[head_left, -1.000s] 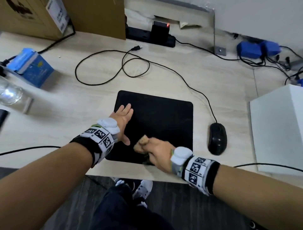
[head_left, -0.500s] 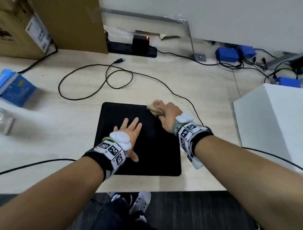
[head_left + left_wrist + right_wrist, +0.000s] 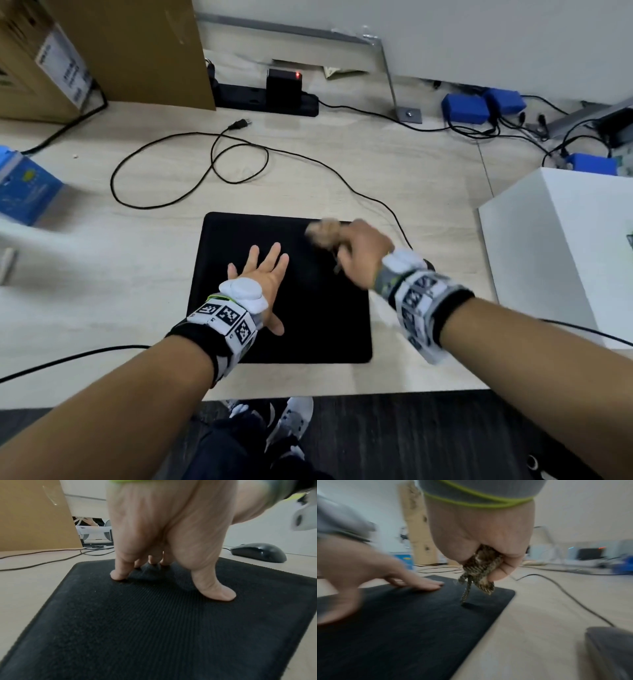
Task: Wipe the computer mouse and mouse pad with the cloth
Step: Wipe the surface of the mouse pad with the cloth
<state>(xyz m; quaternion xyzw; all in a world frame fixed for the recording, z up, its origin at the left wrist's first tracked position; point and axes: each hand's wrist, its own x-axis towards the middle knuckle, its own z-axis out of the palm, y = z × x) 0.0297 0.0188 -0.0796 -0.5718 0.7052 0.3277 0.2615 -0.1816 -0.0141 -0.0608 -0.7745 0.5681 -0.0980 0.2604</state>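
A black mouse pad [image 3: 308, 325] lies on the light wooden table. My left hand [image 3: 265, 263] presses flat on its left-middle part, fingers straight and spread; the left wrist view shows the fingertips [image 3: 118, 576] on the pad [image 3: 154, 635]. My right hand [image 3: 356, 250] grips a bunched brown woven cloth [image 3: 323, 231] at the pad's far right corner, blurred. In the right wrist view the cloth [image 3: 479, 572] hangs from the fist onto the pad [image 3: 402, 622]. The black mouse [image 3: 259, 552] sits right of the pad; my right wrist hides it in the head view.
The mouse cable [image 3: 342, 178] loops across the table behind the pad. A white box [image 3: 565, 253] stands at the right, a blue carton [image 3: 24, 185] at the left, cardboard boxes [image 3: 130, 51] and a power strip [image 3: 267, 99] at the back. Another cable [image 3: 68, 359] crosses near the front edge.
My right hand carried the cloth from the pad's near edge up to its far right corner. My left hand shifted from the pad's left edge toward its middle.
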